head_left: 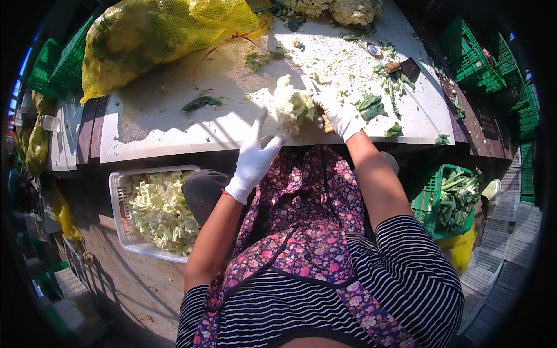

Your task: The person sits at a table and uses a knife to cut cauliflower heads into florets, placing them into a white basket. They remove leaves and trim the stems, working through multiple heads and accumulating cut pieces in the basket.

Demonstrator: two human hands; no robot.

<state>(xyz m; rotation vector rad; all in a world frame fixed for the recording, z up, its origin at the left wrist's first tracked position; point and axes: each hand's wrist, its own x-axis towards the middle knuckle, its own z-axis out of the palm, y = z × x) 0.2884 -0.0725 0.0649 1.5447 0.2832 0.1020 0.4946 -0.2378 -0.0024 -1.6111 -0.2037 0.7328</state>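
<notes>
A piece of cauliflower (287,102) with pale stalks stands near the front edge of the white-topped table (161,141). To its left, my left hand (256,152), in a white glove, has thumb and forefinger spread with nothing between them. My right hand (338,115), gloved too, is closed around a knife, whose wooden handle (327,125) shows below the fingers. The knife's blade is partly hidden and hard to make out against the bright crumbs. This hand is right beside the cauliflower's cut side; whether it touches is unclear.
A yellow mesh sack (143,48) lies at the back left, whole cauliflowers (354,11) at the back. A wooden-handled cleaver (407,68) rests among leaves (371,107) on the right. Below the table are a white crate of florets (163,213) and a green crate of leaves (457,200).
</notes>
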